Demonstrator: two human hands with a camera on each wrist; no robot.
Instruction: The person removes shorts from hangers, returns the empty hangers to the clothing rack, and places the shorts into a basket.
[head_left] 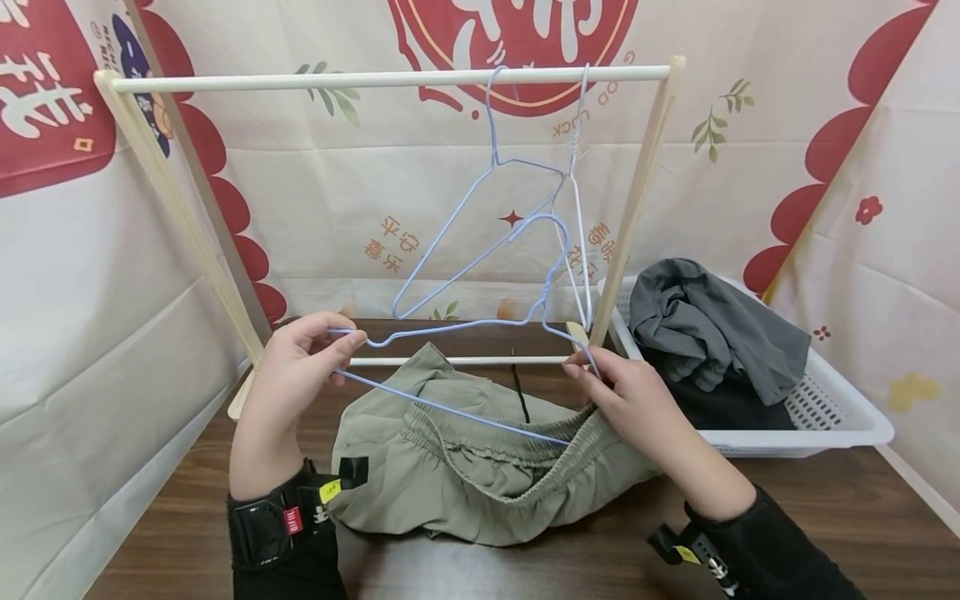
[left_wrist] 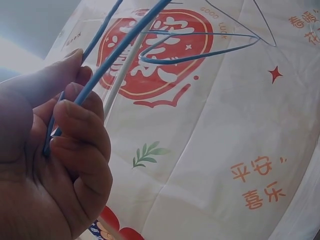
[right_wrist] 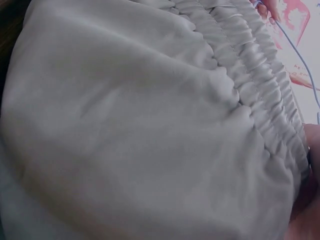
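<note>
A blue wire clothes hanger [head_left: 465,326] spans both hands, its hook pointing up. My left hand [head_left: 300,358] grips the hanger's left end; in the left wrist view, fingers and thumb curl round the blue wire [left_wrist: 120,47]. Olive-green pants [head_left: 390,500] with a gathered elastic waistband lie on the table below, waist opening facing me. The hanger's lower bar slants down into that opening at the right. My right hand [head_left: 626,396] pinches the waistband's right side beside the hanger's right end. Fabric fills most of the right wrist view, with the waistband [right_wrist: 250,75] running to the fingers at its edge.
Behind the pants stands a wooden rack with a white top rail [head_left: 375,81]. Another blue hanger [head_left: 450,221] and a white hanger [head_left: 577,200] hang from it. At right, a white basket [head_left: 810,442] holds a grey garment [head_left: 705,325] and a black one [head_left: 727,408].
</note>
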